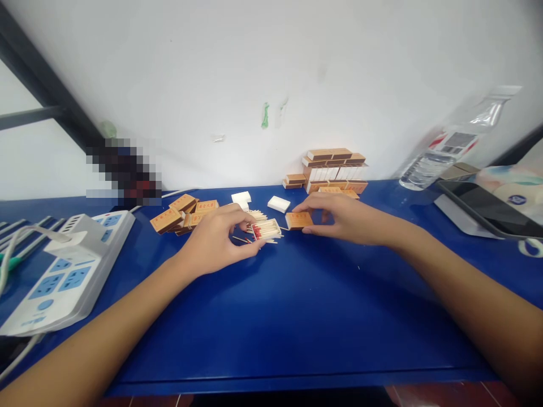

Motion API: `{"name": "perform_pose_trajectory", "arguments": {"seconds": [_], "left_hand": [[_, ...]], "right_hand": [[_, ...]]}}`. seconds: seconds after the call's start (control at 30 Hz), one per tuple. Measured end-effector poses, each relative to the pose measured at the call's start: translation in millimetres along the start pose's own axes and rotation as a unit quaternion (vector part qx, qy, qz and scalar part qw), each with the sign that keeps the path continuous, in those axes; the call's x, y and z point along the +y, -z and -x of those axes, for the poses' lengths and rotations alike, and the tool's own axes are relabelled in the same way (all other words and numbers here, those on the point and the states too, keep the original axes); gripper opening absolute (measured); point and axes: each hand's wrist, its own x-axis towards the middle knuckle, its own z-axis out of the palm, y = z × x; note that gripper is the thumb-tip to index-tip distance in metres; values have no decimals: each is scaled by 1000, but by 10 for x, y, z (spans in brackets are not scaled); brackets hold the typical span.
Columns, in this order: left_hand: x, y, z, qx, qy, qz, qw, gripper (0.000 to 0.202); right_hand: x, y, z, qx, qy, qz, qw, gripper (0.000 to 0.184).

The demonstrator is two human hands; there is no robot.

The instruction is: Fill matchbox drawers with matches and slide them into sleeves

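My left hand (218,237) is closed on a white matchbox tray (274,226), its thumb at the near side. Red-tipped matches (263,229) fill the tray, and a loose heap of more matches (257,215) lies just behind it on the table. To the right, the thumb and fingers of my right hand (348,217) grip an orange matchbox cover (298,220) by its right end. Whether this cover has a tray inside cannot be made out. Behind, white trays (279,203) rest on the blue table (288,316).
Several matchboxes (186,212) lie piled at the left, and others form a stack (335,169) by the wall. A white power strip (68,277) with a plugged-in charger stands far left. At the right are a clear plastic bottle (449,147) and a phone (492,206).
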Motion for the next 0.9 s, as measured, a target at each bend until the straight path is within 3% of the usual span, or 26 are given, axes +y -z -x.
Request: {"name": "perform_pose_trajectory", "arguments": {"seconds": [0.23, 0.63, 0.9], "left_hand": [[36, -36, 2, -19, 13, 29, 999, 20], [17, -82, 30, -16, 14, 37, 999, 22], [-8, -47, 21, -4, 16, 46, 999, 23]], "right_hand": [[-221, 49, 39, -9, 34, -75, 997, 41], [-236, 5, 16, 18, 66, -81, 994, 38], [-240, -51, -6, 33, -17, -174, 984, 44]]}}
